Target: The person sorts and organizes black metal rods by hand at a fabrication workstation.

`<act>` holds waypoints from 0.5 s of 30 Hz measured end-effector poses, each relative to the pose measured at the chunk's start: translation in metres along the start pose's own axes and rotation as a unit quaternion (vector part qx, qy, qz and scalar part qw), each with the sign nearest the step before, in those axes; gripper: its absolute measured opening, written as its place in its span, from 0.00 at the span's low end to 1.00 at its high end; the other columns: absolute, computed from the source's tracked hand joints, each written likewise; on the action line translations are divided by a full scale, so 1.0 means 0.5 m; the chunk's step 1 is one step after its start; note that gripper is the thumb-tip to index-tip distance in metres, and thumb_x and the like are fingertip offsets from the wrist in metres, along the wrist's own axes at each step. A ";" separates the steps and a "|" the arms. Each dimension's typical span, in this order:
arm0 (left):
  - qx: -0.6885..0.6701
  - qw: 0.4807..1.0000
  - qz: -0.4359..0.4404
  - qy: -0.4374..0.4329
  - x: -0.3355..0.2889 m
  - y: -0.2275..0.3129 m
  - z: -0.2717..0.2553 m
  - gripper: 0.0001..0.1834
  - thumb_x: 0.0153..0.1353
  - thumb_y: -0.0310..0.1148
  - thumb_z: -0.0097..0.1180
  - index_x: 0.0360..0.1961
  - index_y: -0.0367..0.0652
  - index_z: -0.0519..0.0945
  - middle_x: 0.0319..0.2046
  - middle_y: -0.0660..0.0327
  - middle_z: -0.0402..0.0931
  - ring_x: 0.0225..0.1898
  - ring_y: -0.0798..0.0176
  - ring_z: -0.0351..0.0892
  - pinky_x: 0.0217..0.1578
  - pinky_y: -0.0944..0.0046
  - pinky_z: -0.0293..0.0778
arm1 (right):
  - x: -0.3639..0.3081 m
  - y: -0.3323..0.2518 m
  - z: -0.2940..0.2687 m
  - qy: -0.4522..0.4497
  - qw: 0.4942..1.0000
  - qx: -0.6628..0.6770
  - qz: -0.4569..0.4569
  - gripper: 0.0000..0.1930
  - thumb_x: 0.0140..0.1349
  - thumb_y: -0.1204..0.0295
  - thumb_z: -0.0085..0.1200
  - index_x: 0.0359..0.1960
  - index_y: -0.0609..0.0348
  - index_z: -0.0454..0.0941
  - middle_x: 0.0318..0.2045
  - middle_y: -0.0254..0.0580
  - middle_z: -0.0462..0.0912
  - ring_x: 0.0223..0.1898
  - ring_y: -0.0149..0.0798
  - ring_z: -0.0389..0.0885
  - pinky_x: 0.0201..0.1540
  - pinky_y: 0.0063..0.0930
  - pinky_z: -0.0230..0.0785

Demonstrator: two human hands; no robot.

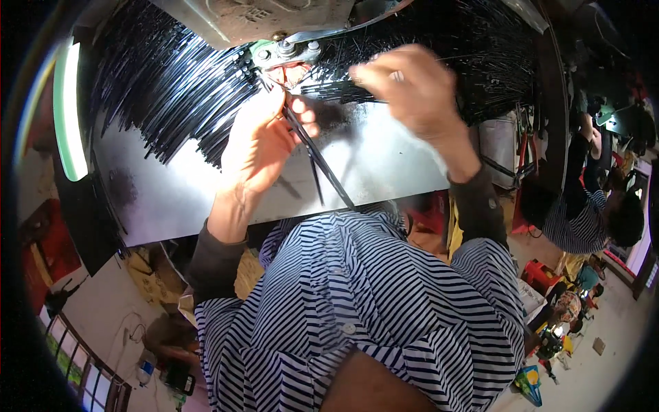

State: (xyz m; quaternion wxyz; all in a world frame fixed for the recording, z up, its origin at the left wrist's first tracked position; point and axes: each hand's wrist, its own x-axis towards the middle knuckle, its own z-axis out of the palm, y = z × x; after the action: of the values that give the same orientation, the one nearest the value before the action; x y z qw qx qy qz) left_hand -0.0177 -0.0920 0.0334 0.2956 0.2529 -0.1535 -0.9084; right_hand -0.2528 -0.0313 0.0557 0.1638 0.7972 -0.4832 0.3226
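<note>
My left hand [257, 144] grips a few thin black wires [319, 163] between thumb and fingers. Their lower ends slant down over the near edge of the metal table [165, 213], and their upper ends reach up to the bolted tooling of a machine [287, 53]. Right of that tooling, my right hand [415, 89] is raised above the table, its fingers curled and smeared by motion. Whether anything is in it does not show. A large heap of black wires [185, 89] lies behind and left of my left hand, and more wires [480, 62] spread behind my right hand.
The machine's heavy body [254, 17] overhangs the table's far middle. A bright lamp [71, 113] glows at the left. A pale container [498, 147] stands by the table's right side, with red-handled pliers [524, 147] beside it. Another person [583, 216] works farther right.
</note>
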 end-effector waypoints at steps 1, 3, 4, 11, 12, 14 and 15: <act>0.002 1.000 -0.004 -0.004 0.006 0.006 -0.001 0.12 0.64 0.35 0.57 0.43 0.38 0.76 0.30 0.59 0.76 0.35 0.62 0.76 0.39 0.59 0.75 | 0.019 -0.027 0.026 -0.015 1.000 0.010 0.001 0.12 0.47 0.76 0.59 0.36 0.48 0.83 0.30 0.31 0.79 0.31 0.34 0.78 0.30 0.21 0.74; 0.016 0.998 -0.008 -0.059 0.019 0.023 -0.016 0.11 0.64 0.34 0.56 0.42 0.38 0.76 0.29 0.61 0.76 0.30 0.64 0.73 0.34 0.63 0.72 | 0.044 -0.065 0.086 -0.003 1.000 0.030 0.001 0.12 0.46 0.76 0.58 0.35 0.54 0.82 0.30 0.32 0.77 0.32 0.34 0.77 0.30 0.24 0.75; 0.024 0.999 0.025 -0.019 0.016 0.021 -0.010 0.10 0.64 0.33 0.56 0.42 0.37 0.77 0.28 0.62 0.75 0.28 0.66 0.70 0.32 0.66 0.70 | 0.046 -0.072 0.098 -0.017 0.999 0.036 0.024 0.11 0.48 0.77 0.57 0.35 0.56 0.82 0.30 0.34 0.78 0.31 0.35 0.78 0.30 0.25 0.75; 0.089 0.993 0.076 0.032 0.030 0.011 -0.011 0.11 0.63 0.31 0.58 0.42 0.34 0.81 0.28 0.62 0.77 0.28 0.70 0.72 0.31 0.69 0.72 | 0.060 -0.092 0.093 -0.047 0.747 0.436 0.500 0.05 0.63 0.75 0.56 0.33 0.63 0.82 0.27 0.38 0.85 0.23 0.24 0.79 0.25 0.17 0.71; 0.160 0.983 0.081 0.036 0.039 0.020 -0.007 0.10 0.62 0.30 0.60 0.40 0.34 0.82 0.28 0.62 0.78 0.26 0.72 0.73 0.25 0.73 0.70 | 0.055 -0.092 0.100 -0.022 0.737 0.460 0.495 0.06 0.63 0.74 0.57 0.33 0.65 0.82 0.26 0.37 0.84 0.23 0.23 0.78 0.25 0.17 0.71; 0.241 0.956 0.164 0.017 0.050 0.013 -0.005 0.09 0.62 0.32 0.60 0.34 0.35 0.82 0.24 0.63 0.77 0.20 0.74 0.73 0.20 0.75 0.69 | 0.052 -0.093 0.111 0.024 0.718 0.496 0.488 0.07 0.63 0.73 0.58 0.34 0.66 0.82 0.25 0.36 0.83 0.23 0.22 0.78 0.24 0.16 0.72; 0.287 0.938 0.196 0.011 0.051 0.016 -0.004 0.09 0.62 0.32 0.60 0.32 0.35 0.81 0.22 0.64 0.77 0.19 0.75 0.73 0.20 0.75 0.69 | 0.053 -0.093 0.115 0.019 0.715 0.502 0.486 0.07 0.63 0.73 0.58 0.34 0.66 0.82 0.25 0.36 0.83 0.23 0.22 0.78 0.24 0.16 0.72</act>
State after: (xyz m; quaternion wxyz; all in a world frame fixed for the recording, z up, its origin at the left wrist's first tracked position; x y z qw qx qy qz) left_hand -0.0308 -0.1142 0.0255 0.3847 0.3017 -0.4507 -0.7469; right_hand -0.1828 -0.0596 0.0334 -0.4306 0.4118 -0.5680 0.5678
